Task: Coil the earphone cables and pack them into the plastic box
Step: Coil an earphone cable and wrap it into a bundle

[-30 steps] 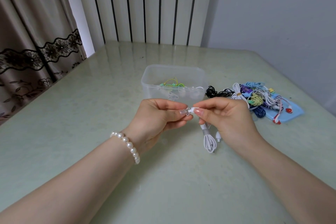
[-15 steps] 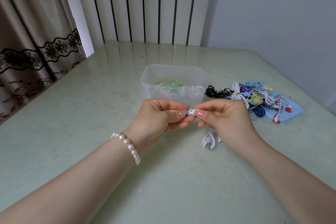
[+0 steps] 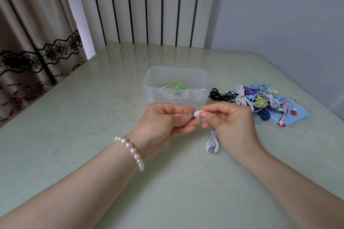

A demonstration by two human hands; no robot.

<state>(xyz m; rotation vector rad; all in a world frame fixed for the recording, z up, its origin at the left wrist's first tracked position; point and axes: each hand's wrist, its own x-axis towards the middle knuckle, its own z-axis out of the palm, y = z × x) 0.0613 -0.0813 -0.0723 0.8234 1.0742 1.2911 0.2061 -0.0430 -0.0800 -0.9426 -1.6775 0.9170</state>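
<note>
I see the left hand and right hand both pinching the white earphone, each grip closed on it; its looped cable hangs toward the surface; plastic box behind.

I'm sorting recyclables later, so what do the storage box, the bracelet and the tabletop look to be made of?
Plastic box: frosted translucent plastic, since the coiled cables inside show hazily through its walls. Bracelet: round white beads with a soft sheen, pearl-like; real or imitation cannot be told. Table: pale green, mottled and glossy, mirroring the striped wall, so polished stone or glass over a patterned surface.
</note>
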